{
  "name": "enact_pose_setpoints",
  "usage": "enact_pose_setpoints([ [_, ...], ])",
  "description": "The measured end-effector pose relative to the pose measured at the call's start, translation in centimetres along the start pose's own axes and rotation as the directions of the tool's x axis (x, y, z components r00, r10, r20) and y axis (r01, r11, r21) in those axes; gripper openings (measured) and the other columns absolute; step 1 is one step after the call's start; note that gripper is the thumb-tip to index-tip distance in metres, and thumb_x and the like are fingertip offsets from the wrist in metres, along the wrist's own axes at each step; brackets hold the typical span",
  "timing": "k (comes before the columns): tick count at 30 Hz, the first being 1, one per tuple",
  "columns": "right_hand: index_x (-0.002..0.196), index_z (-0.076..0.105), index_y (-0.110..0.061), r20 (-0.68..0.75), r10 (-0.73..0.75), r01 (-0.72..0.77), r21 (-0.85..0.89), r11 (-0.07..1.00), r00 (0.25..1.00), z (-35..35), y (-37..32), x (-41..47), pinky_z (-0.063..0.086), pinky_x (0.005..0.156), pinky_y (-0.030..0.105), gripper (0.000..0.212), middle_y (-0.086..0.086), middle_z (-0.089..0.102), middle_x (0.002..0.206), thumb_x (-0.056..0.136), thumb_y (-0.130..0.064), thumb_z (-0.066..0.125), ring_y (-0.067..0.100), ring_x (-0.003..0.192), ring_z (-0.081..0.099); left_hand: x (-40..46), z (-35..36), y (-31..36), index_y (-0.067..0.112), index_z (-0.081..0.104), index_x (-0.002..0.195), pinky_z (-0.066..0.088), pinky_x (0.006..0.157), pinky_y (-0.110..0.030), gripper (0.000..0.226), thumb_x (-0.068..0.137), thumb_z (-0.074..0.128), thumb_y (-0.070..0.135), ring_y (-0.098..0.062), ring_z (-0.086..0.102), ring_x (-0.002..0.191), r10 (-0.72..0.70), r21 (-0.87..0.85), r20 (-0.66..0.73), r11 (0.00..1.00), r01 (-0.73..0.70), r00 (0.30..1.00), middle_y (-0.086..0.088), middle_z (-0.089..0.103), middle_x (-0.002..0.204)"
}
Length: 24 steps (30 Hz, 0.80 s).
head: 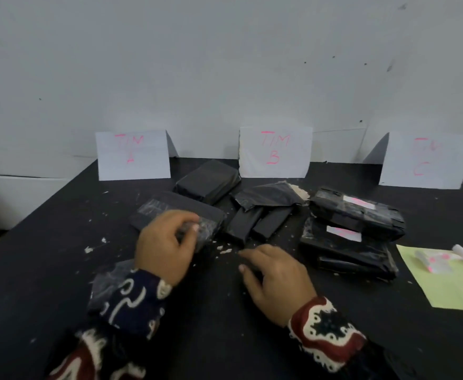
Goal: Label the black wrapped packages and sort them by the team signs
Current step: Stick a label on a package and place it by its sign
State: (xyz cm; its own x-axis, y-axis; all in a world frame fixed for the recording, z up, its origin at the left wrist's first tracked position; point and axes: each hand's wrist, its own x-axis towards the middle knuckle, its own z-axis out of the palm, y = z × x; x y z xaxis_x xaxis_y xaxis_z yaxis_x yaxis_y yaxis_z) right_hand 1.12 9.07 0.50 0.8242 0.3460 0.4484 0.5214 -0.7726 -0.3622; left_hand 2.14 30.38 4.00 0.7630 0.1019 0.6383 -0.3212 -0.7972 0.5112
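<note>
Your left hand (164, 245) curls its fingers over the near corner of a flat black plastic-wrapped package (175, 215) lying below the white paper sign marked TIM A (133, 154), while your right hand (274, 278) rests loosely open on the black tabletop (225, 325), holding nothing. You seem to be picking the next unlabelled package. Two labelled ones (356, 215) sit stacked right, so next fetch a white sticker (438, 260) from the pale green sheet (449, 289).
</note>
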Motion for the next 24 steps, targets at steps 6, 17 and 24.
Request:
enact_pose_setpoints([
  [6,0.114,0.067,-0.027,0.113,0.000,-0.005,0.042,0.999,0.994,0.5,0.4,-1.1,0.045,0.080,0.019,0.039,-0.012,0.064,0.098,0.089,-0.044,0.043,0.009,0.090,0.061,3.4,-1.8,-5.2,0.008,0.038,0.144,0.034,0.109,-0.048,0.066,0.093,0.052,0.048,-0.037,0.036,0.134,-0.611,0.376,0.158,0.764,0.525,0.776,-0.016,0.038,0.148],
  [17,0.147,0.038,-0.026,0.151,0.094,-0.116,0.145,0.983,0.984,-0.1,-0.6,-1.9,0.044,0.101,0.028,0.084,-0.012,0.062,0.123,0.083,-0.079,0.026,0.005,0.111,0.057,2.9,-2.9,-4.2,0.014,0.071,0.112,0.052,0.092,-0.037,0.028,0.088,0.067,0.027,-0.020,0.066,0.094,-0.573,-0.035,-0.075,0.820,0.572,0.816,-0.005,0.073,0.102],
  [24,0.151,0.029,-0.023,-0.101,0.231,-0.165,0.437,0.884,0.968,-2.2,-1.9,-3.9,0.044,0.100,0.021,0.076,-0.014,0.055,0.132,0.090,-0.066,0.042,-0.002,0.121,0.051,-1.3,-3.2,1.0,0.018,0.070,0.109,0.057,0.080,-0.036,0.023,0.087,0.069,0.026,-0.007,0.065,0.085,-0.534,-0.235,-0.004,0.822,0.518,0.845,0.008,0.069,0.091],
])
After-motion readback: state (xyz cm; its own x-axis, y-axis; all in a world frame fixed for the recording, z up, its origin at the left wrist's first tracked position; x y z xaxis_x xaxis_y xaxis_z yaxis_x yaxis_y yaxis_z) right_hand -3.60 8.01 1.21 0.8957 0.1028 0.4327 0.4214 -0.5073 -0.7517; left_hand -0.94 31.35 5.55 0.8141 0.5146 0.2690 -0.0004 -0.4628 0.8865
